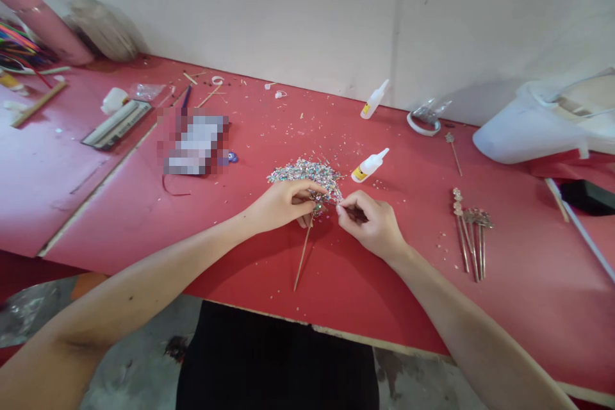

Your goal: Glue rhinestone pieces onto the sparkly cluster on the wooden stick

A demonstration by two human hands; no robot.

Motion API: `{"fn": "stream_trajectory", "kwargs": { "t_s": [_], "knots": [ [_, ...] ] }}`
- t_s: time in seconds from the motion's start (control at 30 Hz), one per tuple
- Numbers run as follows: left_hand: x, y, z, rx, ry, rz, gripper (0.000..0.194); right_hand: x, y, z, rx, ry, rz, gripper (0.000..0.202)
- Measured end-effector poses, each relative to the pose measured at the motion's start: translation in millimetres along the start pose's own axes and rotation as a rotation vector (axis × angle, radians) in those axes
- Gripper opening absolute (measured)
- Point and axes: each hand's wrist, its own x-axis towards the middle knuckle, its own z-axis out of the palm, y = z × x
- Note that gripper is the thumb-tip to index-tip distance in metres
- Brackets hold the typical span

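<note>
A pile of small glittery multicoloured beads or rhinestones (307, 171) lies on the red table in front of me. My left hand (288, 204) is closed at the pile's near edge around the top of a thin hair stick (302, 259), whose bare shaft slants down towards me. The stick's ornamented head is partly hidden by my fingers. Close on its right, my right hand (369, 221) is closed in a pinch. A thin dark line runs from its fingertips towards the head; what it is cannot be made out. A small glue bottle (369, 166) stands just beyond my right hand.
Another glue bottle (374, 100) stands near the wall. Several decorated hair sticks (473, 240) lie to the right, with a white bucket (509, 122) behind. A blurred-out phone-like object (196, 144) and a narrow box (118, 125) lie left. Loose bits are scattered about the red tabletop (269, 256).
</note>
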Motion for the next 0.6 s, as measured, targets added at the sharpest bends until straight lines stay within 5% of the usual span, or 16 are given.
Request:
{"fn": "stream_trajectory", "kwargs": {
  "t_s": [0.6],
  "knots": [
    [0.3, -1.8, -0.8, 0.027, -0.007, 0.026, 0.036, 1.4, 0.5, -0.3, -0.049, 0.005, -0.044, 0.008]
  ]
}}
